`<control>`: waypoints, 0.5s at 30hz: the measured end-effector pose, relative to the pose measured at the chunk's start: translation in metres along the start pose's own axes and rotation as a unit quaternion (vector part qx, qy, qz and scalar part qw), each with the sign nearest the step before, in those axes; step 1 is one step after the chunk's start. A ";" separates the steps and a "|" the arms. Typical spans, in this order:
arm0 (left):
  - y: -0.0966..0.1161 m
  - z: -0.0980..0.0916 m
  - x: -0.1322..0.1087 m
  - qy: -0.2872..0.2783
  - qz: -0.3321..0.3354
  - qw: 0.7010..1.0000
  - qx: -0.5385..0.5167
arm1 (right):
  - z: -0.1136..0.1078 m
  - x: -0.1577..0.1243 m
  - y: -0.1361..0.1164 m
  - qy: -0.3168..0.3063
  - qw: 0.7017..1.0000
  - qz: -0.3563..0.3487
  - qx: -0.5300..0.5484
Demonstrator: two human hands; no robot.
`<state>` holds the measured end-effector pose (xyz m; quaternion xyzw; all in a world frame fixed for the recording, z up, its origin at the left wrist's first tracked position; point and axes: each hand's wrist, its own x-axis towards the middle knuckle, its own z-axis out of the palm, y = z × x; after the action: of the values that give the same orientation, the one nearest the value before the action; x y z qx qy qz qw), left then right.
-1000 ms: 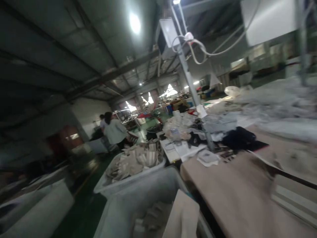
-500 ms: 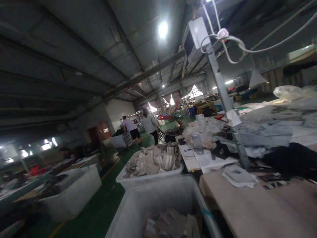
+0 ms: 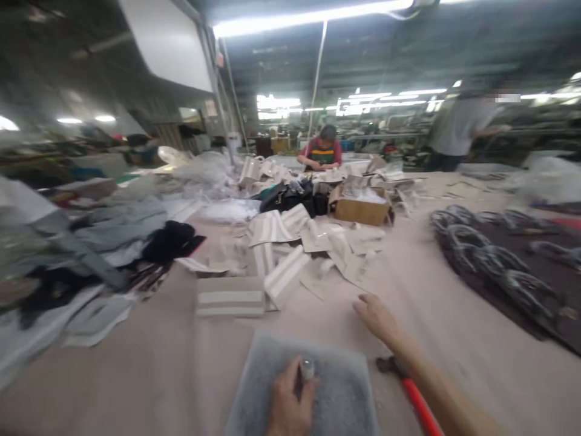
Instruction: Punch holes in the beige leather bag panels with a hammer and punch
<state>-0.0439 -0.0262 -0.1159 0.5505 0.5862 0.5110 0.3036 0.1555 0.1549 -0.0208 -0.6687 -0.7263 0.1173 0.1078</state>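
In the head view, my left hand (image 3: 290, 399) is closed around a small shiny metal cylinder (image 3: 307, 368), pinched between thumb and fingers. It hovers over or rests on a grey, square-edged slab or tray (image 3: 340, 387) at the near edge of the table; which one is unclear. My right hand (image 3: 376, 316) reaches forward over the table, fingers loosely apart, nothing visible in them. Just beyond it lies a heap of beige strips with white stripes (image 3: 284, 275). A hammer with a red handle (image 3: 420, 406) lies beside my right forearm.
A dark board with several grey cord loops (image 3: 499, 266) occupies the right side. Farther back stand a cardboard box (image 3: 363, 211) and a black bag (image 3: 290, 197). Clothing and plastic bags (image 3: 136, 218) cover the left. One person (image 3: 322, 151) sits opposite; another (image 3: 463, 127) stands at right.
The view has swung from the aisle with white bins and walking people to the tabletop. Both my hands have come into view, the left one holding the metal cylinder.
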 end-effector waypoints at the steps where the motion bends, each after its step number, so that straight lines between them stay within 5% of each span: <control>1: -0.005 0.005 -0.003 0.001 -0.002 1.000 -0.005 | 0.000 0.000 0.016 -0.004 0.999 0.033 -0.004; 4: -0.016 0.000 -0.007 0.023 -0.013 1.000 -0.007 | 0.009 0.013 0.026 -0.015 0.997 0.076 0.004; 8: -0.003 -0.009 -0.008 0.030 -0.011 0.999 0.009 | 0.013 0.033 -0.010 -0.021 0.998 0.048 0.017; 15: 0.026 -0.015 0.008 -0.014 -0.028 0.999 0.017 | 0.032 0.008 -0.166 -0.025 0.970 -0.234 0.056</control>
<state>-0.0505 -0.0261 -0.0861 0.5461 0.6058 0.4844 0.3165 -0.0122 0.1485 0.0006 -0.4703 -0.8571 0.1462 0.1514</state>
